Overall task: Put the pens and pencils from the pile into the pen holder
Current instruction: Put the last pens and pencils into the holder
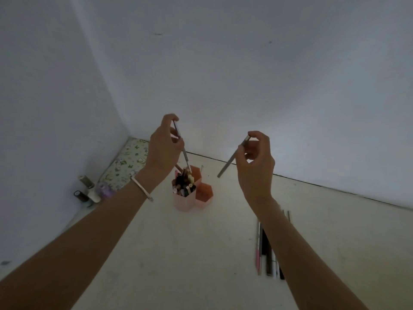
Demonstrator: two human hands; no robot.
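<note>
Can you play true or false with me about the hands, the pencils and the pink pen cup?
1. Each hand holds a pencil. True: the left hand pinches one pencil and the right hand another.
2. The pen holder is empty. False: its front cup is packed with pens.
3. Pens still lie on the table. True: a pile lies beside the right forearm.
4. The bracelet is on the right wrist. False: it is on the left wrist.
5. The left hand's pencil points down toward the holder. True.
</note>
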